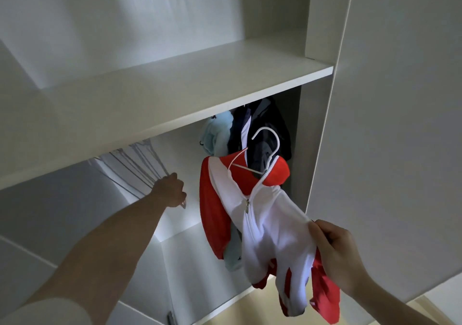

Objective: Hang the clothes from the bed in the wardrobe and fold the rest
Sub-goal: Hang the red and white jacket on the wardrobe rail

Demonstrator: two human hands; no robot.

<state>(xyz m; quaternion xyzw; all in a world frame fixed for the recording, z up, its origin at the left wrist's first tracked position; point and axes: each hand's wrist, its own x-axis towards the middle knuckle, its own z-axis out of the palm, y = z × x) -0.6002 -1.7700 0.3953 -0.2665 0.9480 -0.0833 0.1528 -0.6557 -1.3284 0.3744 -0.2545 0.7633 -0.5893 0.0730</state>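
Right hand (335,252) pinches red-white jacket (260,214) on hanger (271,149), held near wardrobe (175,87) opening. Left hand (170,191) grips spare hangers (140,164). Raise hook level onto rail, which is hidden.

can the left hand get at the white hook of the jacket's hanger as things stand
Probably not right away: the left hand is gripping the empty hangers off to the side. The hook itself stands free above the red and white jacket, with nothing between them.
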